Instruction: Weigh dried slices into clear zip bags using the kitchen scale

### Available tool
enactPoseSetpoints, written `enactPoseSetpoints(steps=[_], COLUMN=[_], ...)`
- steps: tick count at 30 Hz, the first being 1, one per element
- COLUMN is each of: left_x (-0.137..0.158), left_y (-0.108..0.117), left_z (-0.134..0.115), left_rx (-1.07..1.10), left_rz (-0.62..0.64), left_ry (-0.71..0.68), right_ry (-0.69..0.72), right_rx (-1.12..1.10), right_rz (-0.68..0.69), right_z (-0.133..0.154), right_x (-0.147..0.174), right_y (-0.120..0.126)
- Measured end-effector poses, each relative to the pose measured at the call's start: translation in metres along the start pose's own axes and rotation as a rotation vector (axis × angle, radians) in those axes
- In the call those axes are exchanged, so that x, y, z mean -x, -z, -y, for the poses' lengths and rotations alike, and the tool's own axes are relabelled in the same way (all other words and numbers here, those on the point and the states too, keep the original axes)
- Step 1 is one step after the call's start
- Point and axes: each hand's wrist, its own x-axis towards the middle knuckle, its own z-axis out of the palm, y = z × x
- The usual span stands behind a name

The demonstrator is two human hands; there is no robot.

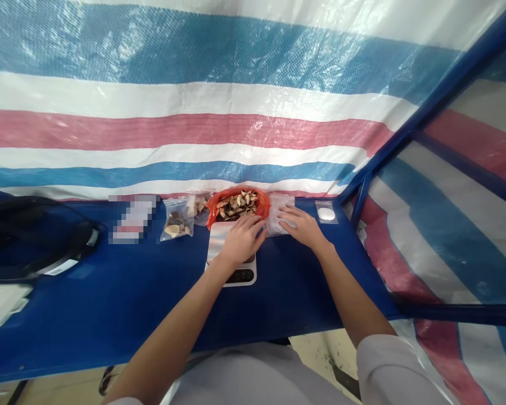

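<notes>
Under the right hand lies thin, translucent sheet plastic.

bag: orange | table: blue | tarp: striped red, white, blue

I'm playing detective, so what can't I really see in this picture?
All in the head view:
- Part of the scale: the left hand covers it.
- The scale's button marks: too small.
- Under the right hand: its fingers hide that part of the clear plastic bag.
- The flat item at left: blurred into blocks.
- The white box: cut off by the left edge.
</notes>
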Motion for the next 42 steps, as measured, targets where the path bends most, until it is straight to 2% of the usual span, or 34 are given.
enactPoseSetpoints(steps=[5,9,13,16,27,42], left_x=[0.029,0.061,0.088,0.1,0.108,0.11], left_y=[0.032,0.052,0.058,0.056,0.049,0.047], left_z=[0.034,0.068,0.1,0.115,0.126,0.136], left_rx=[-0.029,-0.045,-0.07,-0.103,-0.111,-0.043], left_rz=[-0.125,-0.169,-0.212,-0.205,-0.09,-0.089], left_ry=[0.1,0.225,0.316,0.365,0.398,0.409], right_ry=[-0.065,-0.151,-0.209,-0.22,-0.218,-0.232], right_rx=[0.068,0.114,0.118,0.117,0.123,0.09], right_rz=[0.015,0.046,0.089,0.115,0.202,0.207], right_z=[0.03,0.045,0.052,0.054,0.054,0.053], right_x=[0.026,0.039,0.043,0.043,0.039,0.039], right_y=[-0.017,-0.037,-0.052,-0.056,-0.056,-0.056])
